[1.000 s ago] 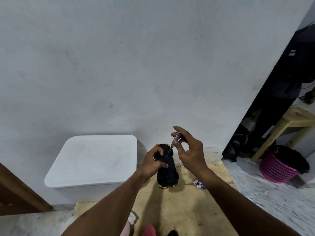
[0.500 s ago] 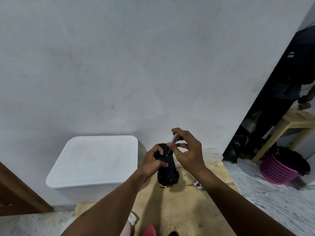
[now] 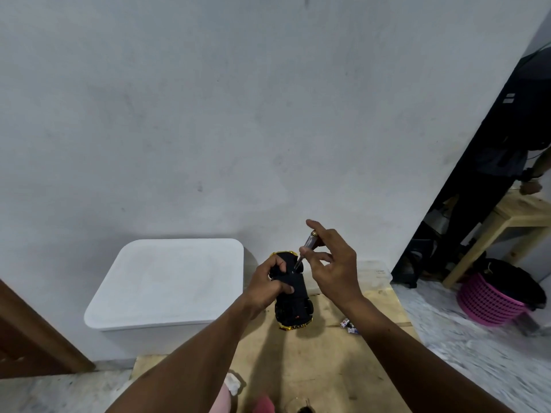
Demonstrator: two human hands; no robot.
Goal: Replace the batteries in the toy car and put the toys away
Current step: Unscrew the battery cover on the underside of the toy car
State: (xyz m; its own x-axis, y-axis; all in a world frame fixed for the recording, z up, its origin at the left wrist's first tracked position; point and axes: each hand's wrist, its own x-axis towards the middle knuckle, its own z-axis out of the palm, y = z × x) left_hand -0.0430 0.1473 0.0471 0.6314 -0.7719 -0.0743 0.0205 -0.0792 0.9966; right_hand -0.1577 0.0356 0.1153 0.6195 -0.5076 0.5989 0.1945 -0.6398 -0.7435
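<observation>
Toy car [image 3: 293, 296]: taken as dial centre, underside up, over a wooden board [image 3: 328, 371], lying lengthwise from 12 to 6 o'clock. Left hand [image 3: 267, 286]: at the car's 9 o'clock side, gripping round its middle. Screwdriver [image 3: 307, 248]: at 12 to 1 o'clock, tilted, tip on the car's underside near the far end, handle pinched in the right hand [image 3: 334, 266] at 2 o'clock. Batteries [image 3: 348, 324]: on the board at 4 o'clock, near the car, close together. Lidded box [image 3: 167, 281]: at 9 to 10 o'clock, against the wall [image 3: 268, 114], which stands at 12 o'clock. Basket [image 3: 489, 299]: on the floor at 3 o'clock, well apart, near a bench [image 3: 512, 216] at 2 o'clock. Door [image 3: 29, 338]: at 8 o'clock, left of the box.
</observation>
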